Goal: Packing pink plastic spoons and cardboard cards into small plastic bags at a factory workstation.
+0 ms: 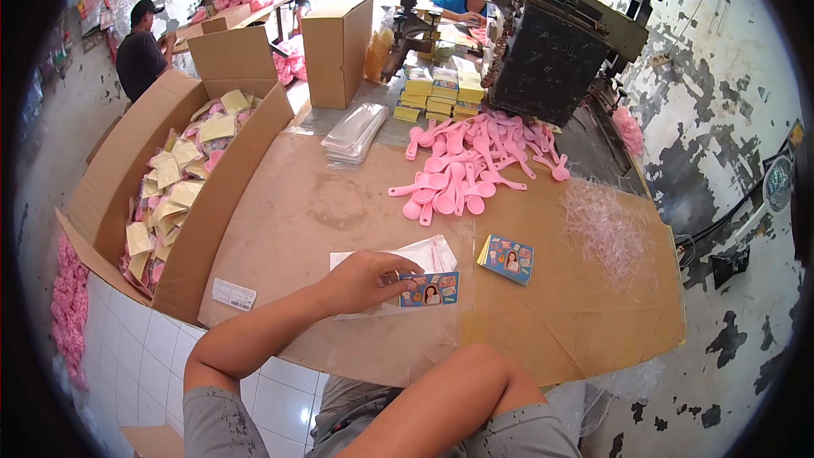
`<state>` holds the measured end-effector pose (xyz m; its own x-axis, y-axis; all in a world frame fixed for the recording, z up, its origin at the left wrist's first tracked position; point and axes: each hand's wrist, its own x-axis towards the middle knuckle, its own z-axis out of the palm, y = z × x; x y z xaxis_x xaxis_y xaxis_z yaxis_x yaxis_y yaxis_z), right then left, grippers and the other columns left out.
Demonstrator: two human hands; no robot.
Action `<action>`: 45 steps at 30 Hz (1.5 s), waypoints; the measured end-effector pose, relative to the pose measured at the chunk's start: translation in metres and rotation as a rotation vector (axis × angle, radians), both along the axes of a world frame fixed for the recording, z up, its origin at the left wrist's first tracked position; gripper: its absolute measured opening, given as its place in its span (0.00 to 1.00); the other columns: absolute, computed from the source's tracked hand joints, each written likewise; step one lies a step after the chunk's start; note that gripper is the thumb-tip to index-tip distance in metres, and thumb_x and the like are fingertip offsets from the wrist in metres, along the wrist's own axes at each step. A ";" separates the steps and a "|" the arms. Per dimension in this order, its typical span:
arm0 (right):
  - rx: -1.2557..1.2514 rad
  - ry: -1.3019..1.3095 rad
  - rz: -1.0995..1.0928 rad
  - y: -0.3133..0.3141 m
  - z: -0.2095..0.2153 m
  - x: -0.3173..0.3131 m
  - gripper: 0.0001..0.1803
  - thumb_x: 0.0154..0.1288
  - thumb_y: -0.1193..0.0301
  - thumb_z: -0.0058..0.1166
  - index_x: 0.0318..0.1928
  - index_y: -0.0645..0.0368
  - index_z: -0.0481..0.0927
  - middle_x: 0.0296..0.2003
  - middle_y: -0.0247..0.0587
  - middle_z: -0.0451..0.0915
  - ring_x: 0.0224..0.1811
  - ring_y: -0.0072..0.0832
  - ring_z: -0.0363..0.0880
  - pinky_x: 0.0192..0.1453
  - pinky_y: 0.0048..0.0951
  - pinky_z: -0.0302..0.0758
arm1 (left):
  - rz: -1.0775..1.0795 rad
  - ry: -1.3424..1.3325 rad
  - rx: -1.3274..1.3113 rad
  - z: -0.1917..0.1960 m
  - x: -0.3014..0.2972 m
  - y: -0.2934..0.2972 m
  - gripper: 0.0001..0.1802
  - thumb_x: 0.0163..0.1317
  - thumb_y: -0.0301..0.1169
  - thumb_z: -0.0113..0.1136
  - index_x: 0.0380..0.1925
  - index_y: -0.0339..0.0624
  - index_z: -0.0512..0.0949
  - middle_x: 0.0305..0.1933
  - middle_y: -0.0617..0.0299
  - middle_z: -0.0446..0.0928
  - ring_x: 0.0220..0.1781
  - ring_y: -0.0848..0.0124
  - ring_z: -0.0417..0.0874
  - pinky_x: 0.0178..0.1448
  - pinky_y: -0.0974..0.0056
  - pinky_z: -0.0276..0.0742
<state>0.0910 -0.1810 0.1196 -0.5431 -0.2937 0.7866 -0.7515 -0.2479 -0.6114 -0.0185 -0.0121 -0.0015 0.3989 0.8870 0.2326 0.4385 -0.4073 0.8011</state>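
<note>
My left hand [366, 280] pinches a small blue printed card [430, 290] between thumb and fingers. The card is over a thin pile of clear plastic bags [437, 253] on the cardboard-covered table. My right forearm [432, 403] bends back across my lap toward the lower edge, and its hand is out of the picture. To the right of the held card lies a small stack of the same blue cards [507, 259], with yellow edges. Beyond them, pink plastic spoons [458, 178] are heaped, some with rounded scoop-like bowls.
An open carton [195, 246] at the left holds packed pink items with pale yellow cards. Clear bags [354, 131], card stacks [441, 93] and a black machine [551, 59] stand farther back. Shredded clear plastic [609, 225] lies right. Other people work in the background.
</note>
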 end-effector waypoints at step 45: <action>0.296 -0.416 -1.879 0.232 -0.093 0.139 0.18 0.62 0.77 0.66 0.53 0.57 0.79 0.41 0.39 0.83 0.42 0.29 0.83 0.48 0.32 0.78 | 0.123 -0.636 -0.374 0.010 0.000 0.004 0.17 0.71 0.26 0.65 0.56 0.31 0.77 0.49 0.56 0.86 0.45 0.76 0.88 0.47 0.71 0.84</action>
